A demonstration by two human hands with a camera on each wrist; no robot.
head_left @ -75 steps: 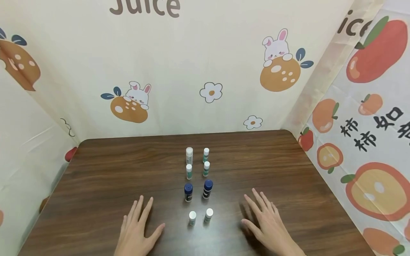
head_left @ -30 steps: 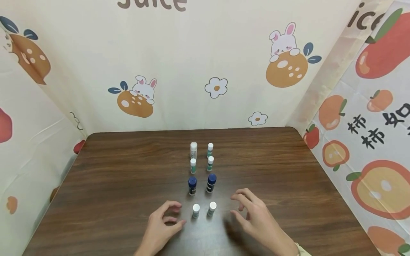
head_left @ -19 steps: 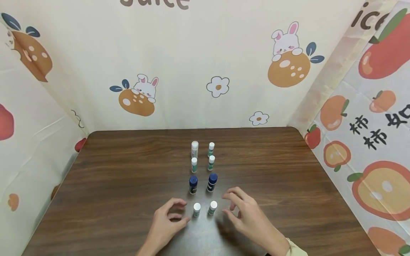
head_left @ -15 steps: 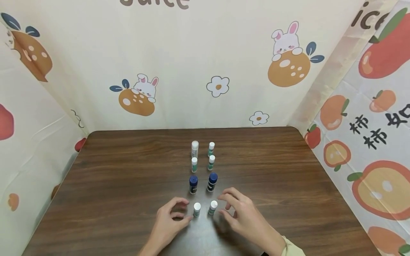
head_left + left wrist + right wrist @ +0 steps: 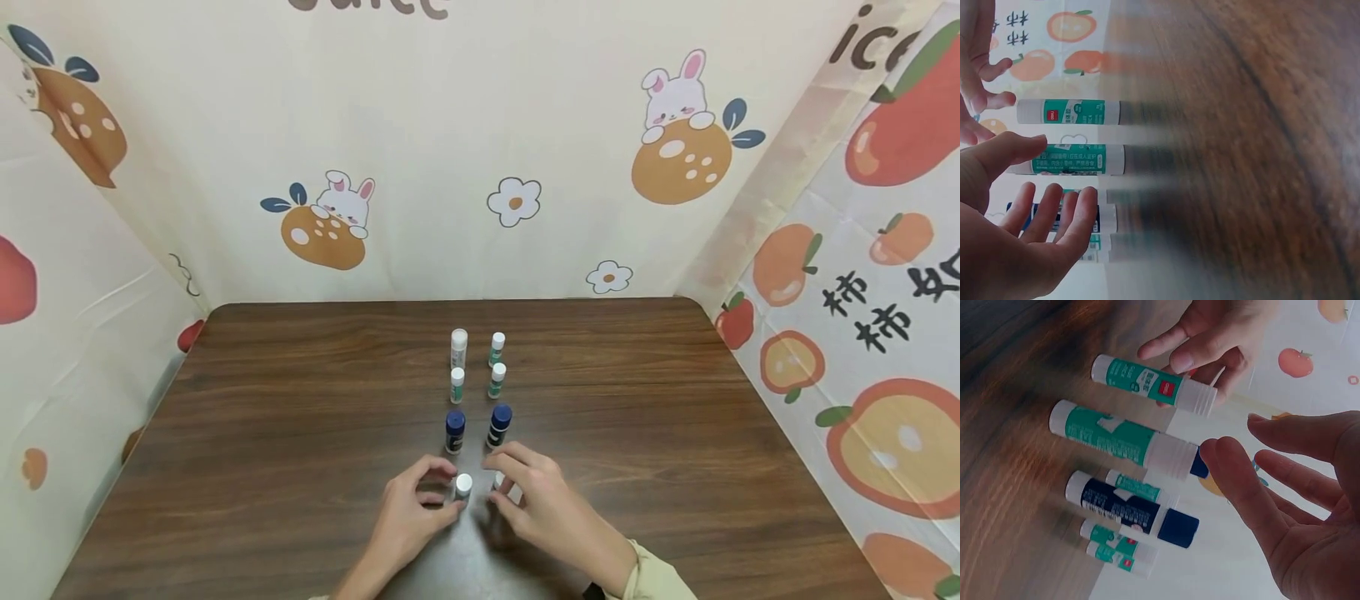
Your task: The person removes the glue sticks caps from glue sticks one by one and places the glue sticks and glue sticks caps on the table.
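Two front glue sticks with white caps and green labels stand upright. My left hand [image 5: 408, 507] curves around the left glue stick [image 5: 463, 485], thumb and fingers spread on either side of it. In the left wrist view, that thumb [image 5: 1025, 147] overlaps the cap end of this glue stick [image 5: 1082, 159], and the fingers stay spread. My right hand [image 5: 546, 500] is at the right glue stick [image 5: 498, 481], partly hiding it in the head view. The right wrist view has its fingers apart beside the cap of that glue stick [image 5: 1110, 434], nothing gripped.
Just behind stand two navy glue sticks with blue caps, left [image 5: 454, 432] and right [image 5: 498, 426]. Farther back are several white-capped glue sticks, one a taller white stick [image 5: 458, 348]. The brown wooden table [image 5: 300, 400] meets a printed cloth wall [image 5: 420, 275].
Both hands have moved inward from the table's sides, fingers going from flat and spread to curved, and now flank the two front glue sticks. The glue sticks stand as before.
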